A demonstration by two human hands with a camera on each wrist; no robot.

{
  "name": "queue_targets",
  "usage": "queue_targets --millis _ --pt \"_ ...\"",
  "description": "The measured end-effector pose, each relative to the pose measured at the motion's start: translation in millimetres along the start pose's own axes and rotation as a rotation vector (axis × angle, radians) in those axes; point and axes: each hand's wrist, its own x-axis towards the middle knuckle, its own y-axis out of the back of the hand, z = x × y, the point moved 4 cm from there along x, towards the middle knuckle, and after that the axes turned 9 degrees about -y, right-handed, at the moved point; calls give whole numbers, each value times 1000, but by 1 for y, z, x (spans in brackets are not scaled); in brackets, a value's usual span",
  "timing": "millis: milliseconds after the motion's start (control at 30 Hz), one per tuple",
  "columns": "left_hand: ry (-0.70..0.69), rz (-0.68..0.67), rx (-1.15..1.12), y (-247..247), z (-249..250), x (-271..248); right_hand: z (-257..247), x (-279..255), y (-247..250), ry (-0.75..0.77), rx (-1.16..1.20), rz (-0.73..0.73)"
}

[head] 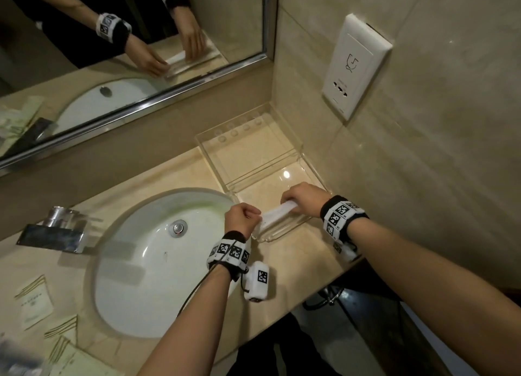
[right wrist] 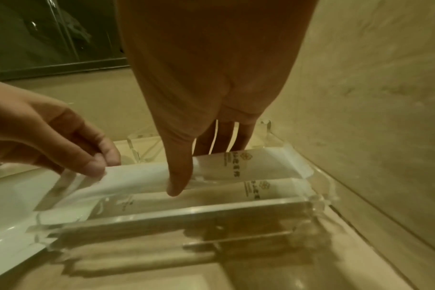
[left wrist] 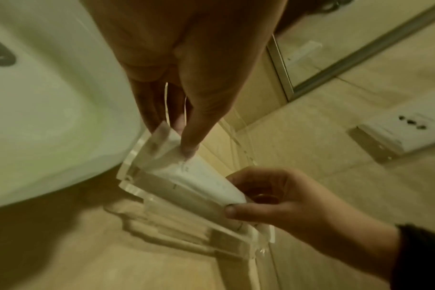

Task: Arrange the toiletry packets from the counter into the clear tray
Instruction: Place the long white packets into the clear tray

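A clear acrylic tray (head: 298,153) stands on the beige counter, right of the sink. Both hands hold one long white packet (head: 277,213) over the tray's near end. My left hand (head: 253,215) pinches the packet's left end (left wrist: 166,135) between thumb and fingers. My right hand (head: 290,199) grips its right part, thumb (right wrist: 179,176) in front and fingers behind. A second white packet (right wrist: 273,188) with printed text lies in a near slot of the tray (right wrist: 186,213), just below the held one (right wrist: 142,174).
Several pale sachets (head: 36,302) lie on the counter at the far left. The white sink (head: 158,263) and chrome faucet (head: 56,232) lie between them and the tray. A wall socket (head: 355,65) and tiled wall close the right side; a mirror (head: 112,37) stands behind.
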Motion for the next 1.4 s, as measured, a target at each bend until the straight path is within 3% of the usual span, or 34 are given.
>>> queue_targets --millis 167,500,767,1033,1233,1400 --pt "-81 -38 189 -6 4 3 7 2 -10 -21 30 10" --pt "-133 -84 291 -22 -1 6 29 -3 -5 -117 53 166" --pt "-173 -85 384 -32 -2 2 36 -9 -5 -138 -46 132" --pt "-172 -29 289 -27 0 1 35 -11 -3 -171 36 89" --pt "-138 55 141 -1 8 -11 21 -23 9 -135 280 289" --pt "-116 157 37 39 5 -34 -24 -28 26 9 546 451"
